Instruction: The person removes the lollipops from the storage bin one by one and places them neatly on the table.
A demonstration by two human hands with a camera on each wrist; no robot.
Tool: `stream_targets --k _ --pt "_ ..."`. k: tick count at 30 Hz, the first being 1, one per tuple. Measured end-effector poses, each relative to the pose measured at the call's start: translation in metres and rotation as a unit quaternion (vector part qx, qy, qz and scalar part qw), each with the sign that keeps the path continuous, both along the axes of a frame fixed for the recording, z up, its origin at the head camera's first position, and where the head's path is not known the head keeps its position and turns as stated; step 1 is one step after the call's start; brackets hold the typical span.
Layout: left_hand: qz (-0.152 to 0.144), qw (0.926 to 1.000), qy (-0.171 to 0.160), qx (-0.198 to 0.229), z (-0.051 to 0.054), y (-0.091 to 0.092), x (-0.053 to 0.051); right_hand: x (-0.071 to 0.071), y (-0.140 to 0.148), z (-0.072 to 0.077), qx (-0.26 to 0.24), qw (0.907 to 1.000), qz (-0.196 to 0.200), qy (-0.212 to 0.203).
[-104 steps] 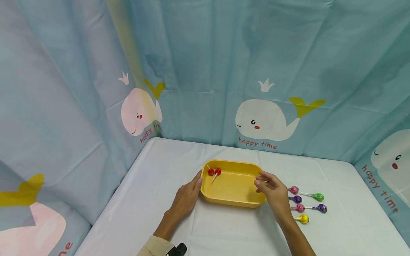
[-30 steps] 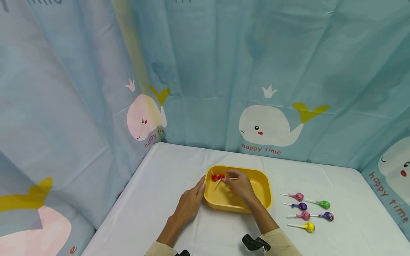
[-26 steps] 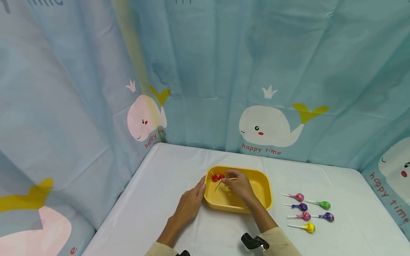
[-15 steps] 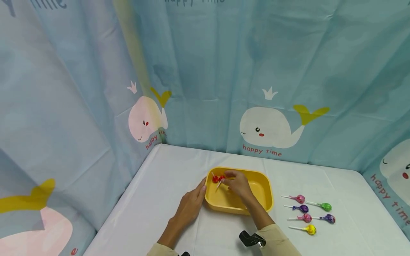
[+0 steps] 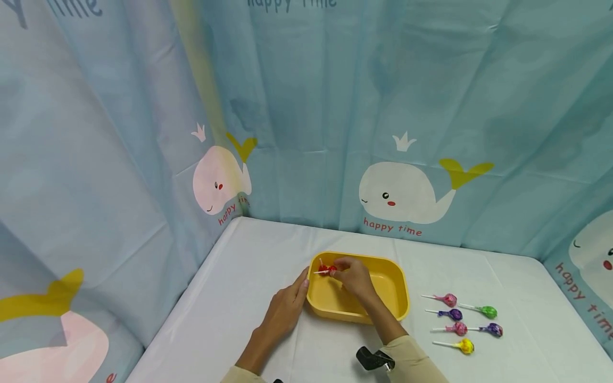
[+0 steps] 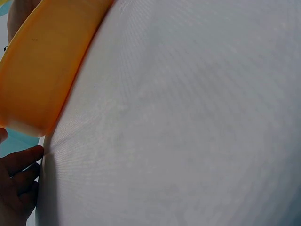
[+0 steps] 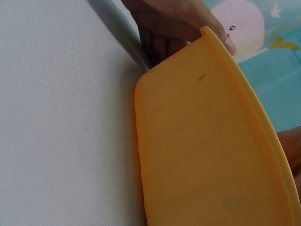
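Note:
A yellow tray (image 5: 335, 314) sits on the white-covered table with red lollipops in its left end. My left hand (image 5: 283, 306) rests against the tray's left outer wall, fingers fairly straight; in the left wrist view this hand (image 6: 19, 186) shows beside the tray's end. Reaching inside the tray, my right hand (image 5: 354, 276) pinches a red lollipop (image 5: 332, 269) between thumb and fingertips. Its white stick points left, across the other red lollipop (image 5: 322, 268). The right wrist view has the tray's side wall (image 7: 202, 141) hiding the lollipops.
Right of the tray lie several wrapped lollipops: pink (image 5: 449, 300), green (image 5: 488, 311), purple (image 5: 455, 314), another pink (image 5: 460, 328), dark purple (image 5: 494, 330) and yellow (image 5: 465, 346). A blue whale-print curtain (image 5: 297, 133) hangs behind the table.
My right hand has moved from the tray's right side to the red lollipops. The pinched lollipop's stick has swung from slanting toward me to pointing left. My left hand stays at the tray.

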State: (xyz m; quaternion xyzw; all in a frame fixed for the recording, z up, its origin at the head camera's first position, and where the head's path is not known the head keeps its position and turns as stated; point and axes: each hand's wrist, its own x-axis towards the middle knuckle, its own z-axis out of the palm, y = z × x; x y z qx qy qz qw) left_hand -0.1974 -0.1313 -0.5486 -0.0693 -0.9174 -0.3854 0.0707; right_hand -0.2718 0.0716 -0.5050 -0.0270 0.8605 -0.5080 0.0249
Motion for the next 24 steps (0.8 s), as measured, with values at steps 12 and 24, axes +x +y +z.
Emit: stream_targets --k 12,24 --pt "0.003 1.0 -0.001 0.003 0.0 0.001 0.0 -0.001 -0.006 -0.002 0.04 0.9984 0.031 0.026" --pt "0.001 1.0 -0.003 0.005 0.001 0.001 0.001 -0.003 -0.01 -0.004 0.076 0.9962 0.036 0.02"
